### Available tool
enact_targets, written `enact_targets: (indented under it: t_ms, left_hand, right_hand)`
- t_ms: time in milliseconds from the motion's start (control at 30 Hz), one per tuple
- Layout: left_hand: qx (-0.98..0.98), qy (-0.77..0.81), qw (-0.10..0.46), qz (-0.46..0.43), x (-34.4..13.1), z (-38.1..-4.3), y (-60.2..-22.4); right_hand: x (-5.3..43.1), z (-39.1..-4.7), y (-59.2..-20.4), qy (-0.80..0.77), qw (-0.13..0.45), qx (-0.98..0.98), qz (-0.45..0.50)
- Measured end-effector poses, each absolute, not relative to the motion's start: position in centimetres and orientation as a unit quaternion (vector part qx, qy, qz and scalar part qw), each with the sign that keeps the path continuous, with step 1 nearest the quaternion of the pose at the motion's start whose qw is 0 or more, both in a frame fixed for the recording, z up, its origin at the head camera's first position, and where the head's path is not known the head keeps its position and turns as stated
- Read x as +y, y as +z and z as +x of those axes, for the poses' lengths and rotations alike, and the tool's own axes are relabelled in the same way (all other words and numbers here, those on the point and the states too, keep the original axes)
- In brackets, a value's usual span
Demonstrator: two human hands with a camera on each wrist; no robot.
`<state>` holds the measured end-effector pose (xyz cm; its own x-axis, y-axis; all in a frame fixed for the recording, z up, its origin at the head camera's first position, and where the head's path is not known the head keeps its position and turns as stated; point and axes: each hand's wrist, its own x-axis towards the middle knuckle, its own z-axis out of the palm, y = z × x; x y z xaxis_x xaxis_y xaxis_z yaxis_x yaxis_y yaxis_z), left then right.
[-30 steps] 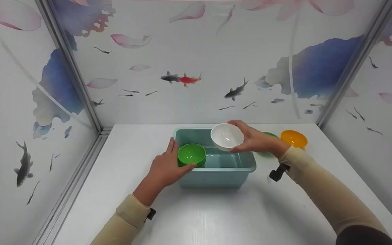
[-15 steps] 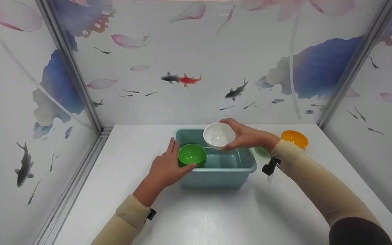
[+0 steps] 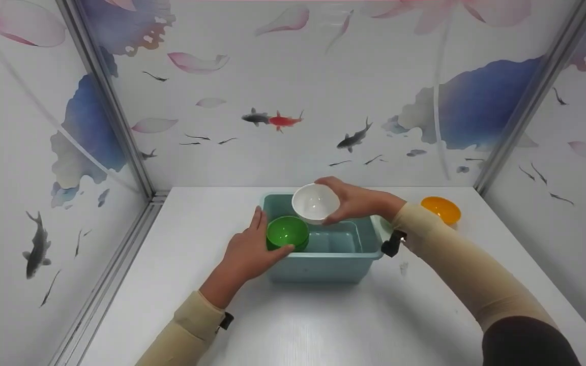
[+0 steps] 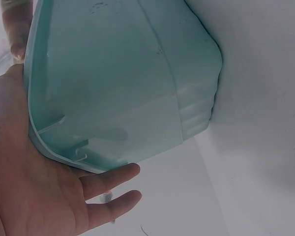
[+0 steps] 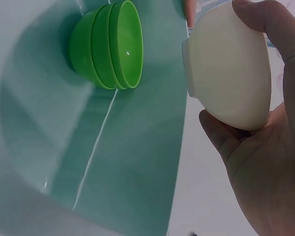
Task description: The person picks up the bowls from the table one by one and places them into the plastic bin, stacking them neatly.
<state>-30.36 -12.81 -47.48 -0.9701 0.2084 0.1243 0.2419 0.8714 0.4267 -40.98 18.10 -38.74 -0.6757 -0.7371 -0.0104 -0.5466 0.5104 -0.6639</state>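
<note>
A white bowl (image 3: 316, 204) is held in my right hand (image 3: 359, 201), thumb on one side of its rim and fingers on the other. It hangs tilted above a light teal plastic basin (image 3: 318, 269). Inside the basin's left end sits a stack of nested green bowls (image 3: 288, 232); the right wrist view shows its rims (image 5: 130, 44) side by side. My left hand (image 3: 252, 249) rests against the basin's left near corner. Its fingers lie straight along the outside and its thumb reaches over the front rim. In the left wrist view the palm (image 4: 34, 177) touches the basin's corner.
An orange bowl (image 3: 440, 209) stands on the white table (image 3: 293, 325) at the back right. Something pale green (image 3: 384, 226) shows beside the basin, mostly hidden by my right wrist. Patterned panels (image 3: 293, 152) with metal frame posts enclose the table's back and sides.
My right hand has carried the white bowl leftward over the basin, closer to the green stack. The right forearm now covers most of the green thing behind it. My left hand stays put.
</note>
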Motion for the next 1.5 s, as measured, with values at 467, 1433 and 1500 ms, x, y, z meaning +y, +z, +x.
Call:
enact_targets:
  t_ms: [467, 1433, 1500]
  left_hand:
    - [-0.967, -0.227, 0.026, -0.114, -13.0, -30.2, -47.4]
    - [-0.966, -0.23, 0.031, -0.115, -13.0, -30.4, -47.4]
    - [-0.965, -0.232, 0.031, -0.114, -12.9, -30.4, -47.6]
  right_hand:
    - [15.5, -42.6, -38.6, -0.314, 0.17, 0.851, -0.385]
    - [12.9, -44.8, -40.2, -0.294, 0.228, 0.846, -0.383]
    - [13.0, -44.9, -40.4, -0.295, 0.233, 0.846, -0.378]
